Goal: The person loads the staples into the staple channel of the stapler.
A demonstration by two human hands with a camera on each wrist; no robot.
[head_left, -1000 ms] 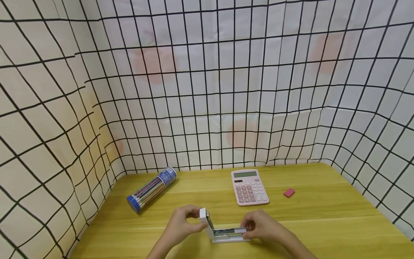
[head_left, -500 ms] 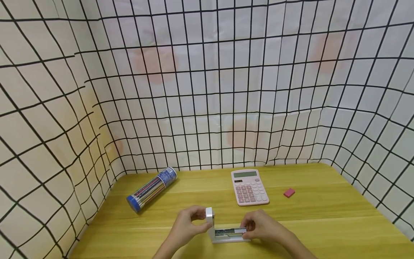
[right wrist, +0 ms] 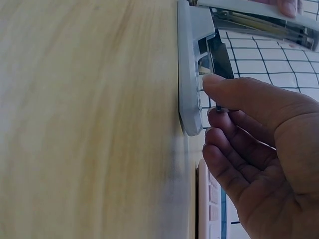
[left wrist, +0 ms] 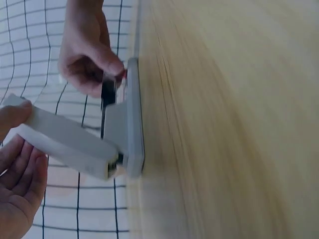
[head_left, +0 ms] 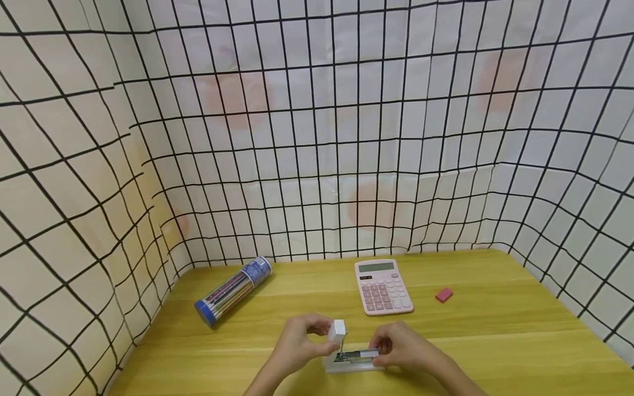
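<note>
A white stapler (head_left: 354,368) stands on the table with its top arm (head_left: 337,331) swung up from the base, so its metal magazine (right wrist: 222,57) lies bare. My left hand (head_left: 301,344) pinches the raised arm near its free end between thumb and fingers; the left wrist view shows the arm (left wrist: 65,137) sloping up from the hinge. At the opposite end of the base, my right hand (head_left: 405,347) pinches the front of the magazine. In the right wrist view the thumb of the right hand (right wrist: 269,119) lies by the magazine's tip, close to the base (right wrist: 188,74).
Behind the stapler lies a pink calculator (head_left: 383,287), with a small red block (head_left: 443,295) to its right. A clear tube of pencils with a blue cap (head_left: 233,291) lies at the back left. White cloth with black grid lines (head_left: 322,137) surrounds the wooden table (head_left: 198,363).
My left hand has moved right, tipping the stapler's top arm from leaning left, through upright, to leaning right over the magazine. The right hand keeps its place.
</note>
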